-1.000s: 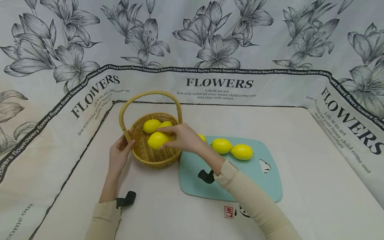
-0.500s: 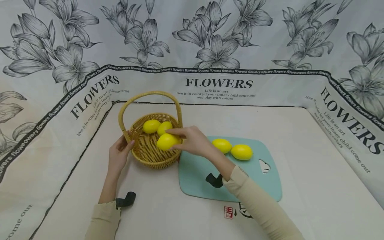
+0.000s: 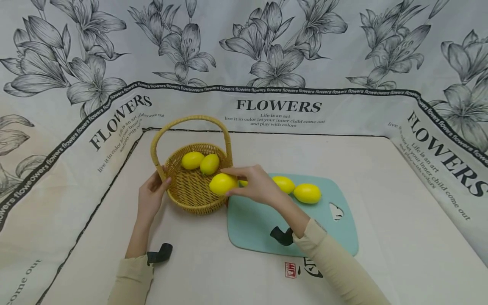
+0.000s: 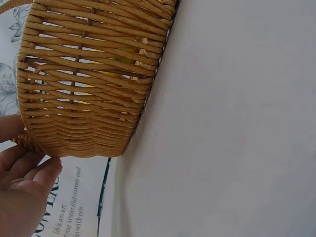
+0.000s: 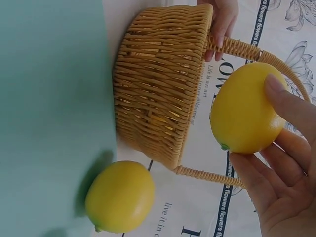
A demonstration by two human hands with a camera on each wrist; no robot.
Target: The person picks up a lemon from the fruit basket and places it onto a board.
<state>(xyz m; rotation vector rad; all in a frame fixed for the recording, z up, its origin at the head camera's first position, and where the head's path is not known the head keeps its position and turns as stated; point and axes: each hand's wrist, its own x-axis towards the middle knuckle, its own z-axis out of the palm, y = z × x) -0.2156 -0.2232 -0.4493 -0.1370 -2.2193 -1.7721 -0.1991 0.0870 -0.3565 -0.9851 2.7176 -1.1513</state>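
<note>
A wicker basket (image 3: 198, 199) with a tall arched handle stands at the left of the table. Inside it lie two yellow lemons, one lemon (image 3: 192, 160) touching the other lemon (image 3: 209, 164). My left hand (image 3: 150, 197) grips the foot of the handle at the basket's left rim. Thumb and fingers of my right hand (image 3: 254, 184) pinch another lemon (image 3: 223, 184), which overlaps the basket's right rim in the head view. The right wrist view shows this held lemon (image 5: 247, 108) raised higher than the basket's rim, its green tip toward my fingertips.
A pale teal cutting board (image 3: 251, 237) lies right of the basket, close against it. On it are a lemon (image 3: 307, 193), a second lemon (image 3: 284, 185) and a third, mostly hidden behind my right hand. Floral cloth (image 3: 278, 76) hangs behind.
My right hand has drawn back to the right with the lemon, from over the middle of the basket to its right rim. The left hand and basket have stayed put.
</note>
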